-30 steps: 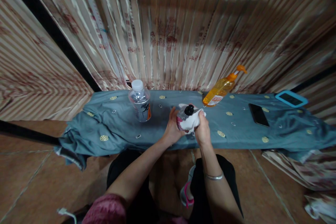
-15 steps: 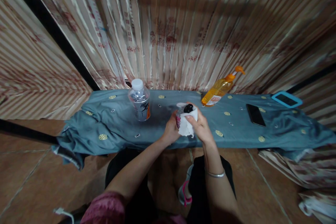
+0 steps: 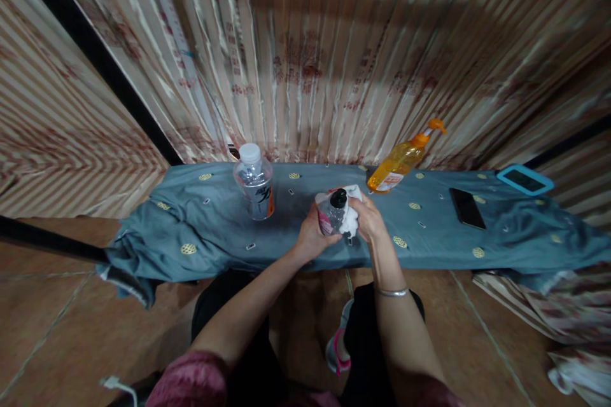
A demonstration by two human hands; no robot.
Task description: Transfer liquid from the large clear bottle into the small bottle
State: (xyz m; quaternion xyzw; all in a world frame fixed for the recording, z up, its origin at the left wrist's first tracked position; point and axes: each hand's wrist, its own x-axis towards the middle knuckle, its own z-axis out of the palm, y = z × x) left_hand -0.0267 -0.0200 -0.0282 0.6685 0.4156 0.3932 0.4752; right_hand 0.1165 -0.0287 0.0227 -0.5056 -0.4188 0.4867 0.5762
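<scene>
Since half a second ago the white cloth [image 3: 351, 219] has slid off the front of the small bottle [image 3: 329, 215] to its right side, so the black cap [image 3: 338, 198] and clear body now show. The left hand [image 3: 311, 238] is curled around the bottle's lower left side, holding it upright just above the desk's [image 3: 214, 235] near edge. The right hand [image 3: 368, 219] has its fingers closed on the bunched cloth, pressing it against the bottle's right side; a silver bangle [image 3: 392, 292] sits on that wrist.

Three bottles are in view: the small one in the hands, one clear water bottle [image 3: 254, 181] with a white cap standing well to the left, and one orange pump bottle [image 3: 401, 157] near the back wall to the right. One dark phone [image 3: 466, 208] lies flat further right, and one blue-framed device [image 3: 524, 179] rests at the far right end. The desk is draped in a blue-grey cloth with gold motifs.
</scene>
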